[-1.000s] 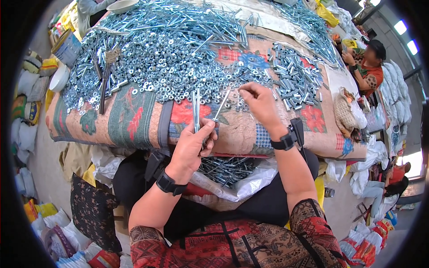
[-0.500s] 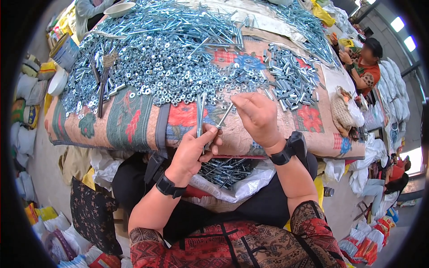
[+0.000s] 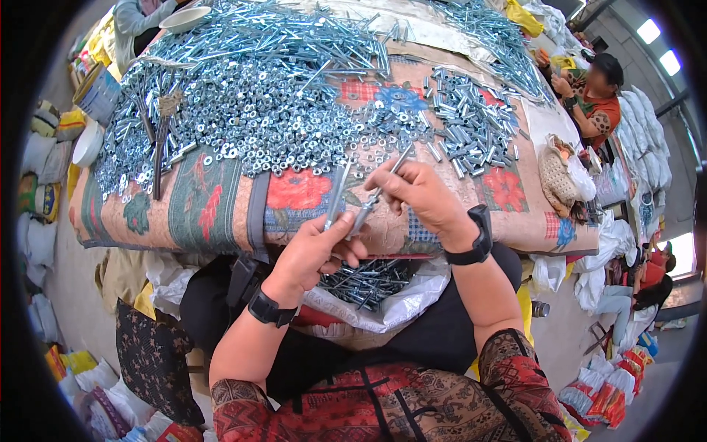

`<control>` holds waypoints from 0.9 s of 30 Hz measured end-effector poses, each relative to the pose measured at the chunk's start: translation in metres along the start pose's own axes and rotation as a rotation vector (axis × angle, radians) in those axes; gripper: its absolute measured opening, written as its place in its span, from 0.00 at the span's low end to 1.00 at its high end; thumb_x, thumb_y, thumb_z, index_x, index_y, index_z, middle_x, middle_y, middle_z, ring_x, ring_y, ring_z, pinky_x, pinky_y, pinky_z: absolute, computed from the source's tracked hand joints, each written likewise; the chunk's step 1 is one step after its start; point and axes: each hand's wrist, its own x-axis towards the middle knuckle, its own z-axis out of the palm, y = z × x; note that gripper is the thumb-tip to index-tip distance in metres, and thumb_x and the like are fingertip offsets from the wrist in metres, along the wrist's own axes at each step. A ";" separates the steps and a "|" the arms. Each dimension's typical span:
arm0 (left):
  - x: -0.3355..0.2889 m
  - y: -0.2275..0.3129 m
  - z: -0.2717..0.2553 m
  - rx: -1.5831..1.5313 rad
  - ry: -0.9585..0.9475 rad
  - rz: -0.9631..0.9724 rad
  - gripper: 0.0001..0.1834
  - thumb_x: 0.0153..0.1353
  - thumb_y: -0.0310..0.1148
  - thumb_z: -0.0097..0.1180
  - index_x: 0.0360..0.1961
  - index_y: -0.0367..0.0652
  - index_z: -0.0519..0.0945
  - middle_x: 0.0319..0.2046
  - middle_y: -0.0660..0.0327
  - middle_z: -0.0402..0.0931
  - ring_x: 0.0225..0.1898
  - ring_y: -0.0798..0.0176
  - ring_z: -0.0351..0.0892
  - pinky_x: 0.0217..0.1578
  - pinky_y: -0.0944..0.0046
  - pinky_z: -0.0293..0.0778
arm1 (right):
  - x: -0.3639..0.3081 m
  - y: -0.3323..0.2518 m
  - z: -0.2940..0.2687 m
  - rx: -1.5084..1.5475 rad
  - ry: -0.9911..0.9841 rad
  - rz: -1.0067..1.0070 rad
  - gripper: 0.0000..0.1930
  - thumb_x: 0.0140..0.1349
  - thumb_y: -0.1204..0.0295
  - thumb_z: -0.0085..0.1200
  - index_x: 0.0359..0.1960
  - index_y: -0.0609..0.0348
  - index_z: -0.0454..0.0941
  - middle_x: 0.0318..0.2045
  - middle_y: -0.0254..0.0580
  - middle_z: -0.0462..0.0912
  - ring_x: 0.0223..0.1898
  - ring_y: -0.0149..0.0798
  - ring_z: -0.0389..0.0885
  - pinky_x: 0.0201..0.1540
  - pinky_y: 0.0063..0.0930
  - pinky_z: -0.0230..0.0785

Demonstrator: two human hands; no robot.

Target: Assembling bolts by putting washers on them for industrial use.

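My left hand [image 3: 313, 254] is closed around a few long thin metal bolts [image 3: 338, 193], which stick up past its thumb. Another bolt [image 3: 401, 159] slants up and to the right from the left fingertips. Around its lower part sits a metal piece [image 3: 366, 209], like a nut or sleeve, too blurred to tell. The thumb and fingers of my right hand [image 3: 426, 197] pinch this slanted bolt midway. Beyond both hands, a heap of loose nuts [image 3: 272, 121] covers the cloth. To its right lies a pile of short metal sleeves [image 3: 471, 121].
A patterned cloth [image 3: 213, 195] covers the table. Long bolts [image 3: 294, 37] lie heaped at its far side. Below the table edge, an open white sack [image 3: 412, 298] holds bolts with parts on them. A knitted bag [image 3: 557, 177] rests at right; a co-worker [image 3: 600, 96] sits beyond.
My right hand has come down and slightly left, and its fingers now grip the slanted bolt midway. More of that bolt shows above the fingers. My left hand still holds its bolts.
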 end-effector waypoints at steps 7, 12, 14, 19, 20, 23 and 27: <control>0.008 -0.006 -0.001 -0.234 -0.056 0.049 0.09 0.65 0.37 0.54 0.36 0.43 0.74 0.21 0.61 0.78 0.14 0.75 0.69 0.11 0.79 0.55 | 0.003 0.001 0.000 0.098 0.114 -0.173 0.13 0.65 0.63 0.55 0.37 0.61 0.81 0.29 0.29 0.78 0.28 0.22 0.70 0.33 0.17 0.63; 0.004 -0.005 0.003 -0.168 0.013 0.198 0.08 0.62 0.32 0.59 0.34 0.41 0.73 0.24 0.58 0.80 0.19 0.72 0.77 0.14 0.78 0.63 | 0.000 -0.001 -0.013 -0.190 0.147 -0.071 0.13 0.63 0.64 0.57 0.41 0.62 0.80 0.28 0.31 0.80 0.30 0.23 0.74 0.35 0.18 0.65; 0.002 -0.004 0.007 -0.098 0.122 0.305 0.09 0.60 0.28 0.60 0.34 0.39 0.71 0.25 0.56 0.80 0.21 0.70 0.79 0.19 0.74 0.73 | 0.002 0.003 -0.010 -0.281 0.230 -0.048 0.13 0.62 0.65 0.58 0.40 0.63 0.80 0.23 0.28 0.78 0.26 0.22 0.71 0.29 0.17 0.60; -0.001 -0.002 0.009 -0.063 0.116 0.333 0.11 0.59 0.28 0.60 0.36 0.38 0.70 0.25 0.55 0.80 0.20 0.68 0.80 0.19 0.74 0.69 | 0.000 -0.005 -0.006 -0.106 0.197 -0.080 0.14 0.62 0.66 0.58 0.42 0.64 0.79 0.26 0.31 0.80 0.30 0.23 0.74 0.34 0.18 0.63; -0.002 -0.001 0.008 -0.023 0.130 0.339 0.11 0.60 0.26 0.60 0.37 0.36 0.69 0.26 0.55 0.79 0.21 0.67 0.80 0.24 0.70 0.78 | 0.000 -0.006 -0.008 -0.244 0.215 0.062 0.15 0.62 0.66 0.57 0.44 0.65 0.79 0.30 0.35 0.82 0.34 0.24 0.77 0.40 0.19 0.66; -0.004 -0.001 0.008 0.000 0.136 0.340 0.11 0.60 0.26 0.59 0.37 0.36 0.68 0.26 0.54 0.79 0.22 0.67 0.80 0.24 0.70 0.78 | 0.003 -0.004 0.009 0.032 0.229 -0.237 0.14 0.62 0.65 0.58 0.43 0.64 0.79 0.27 0.32 0.81 0.30 0.22 0.75 0.35 0.16 0.65; -0.006 0.000 0.011 0.033 0.140 0.347 0.11 0.60 0.25 0.59 0.37 0.35 0.68 0.26 0.54 0.79 0.22 0.66 0.80 0.25 0.70 0.78 | -0.002 -0.008 -0.005 -0.285 0.248 0.045 0.15 0.61 0.64 0.59 0.42 0.64 0.79 0.24 0.29 0.78 0.26 0.20 0.71 0.29 0.16 0.62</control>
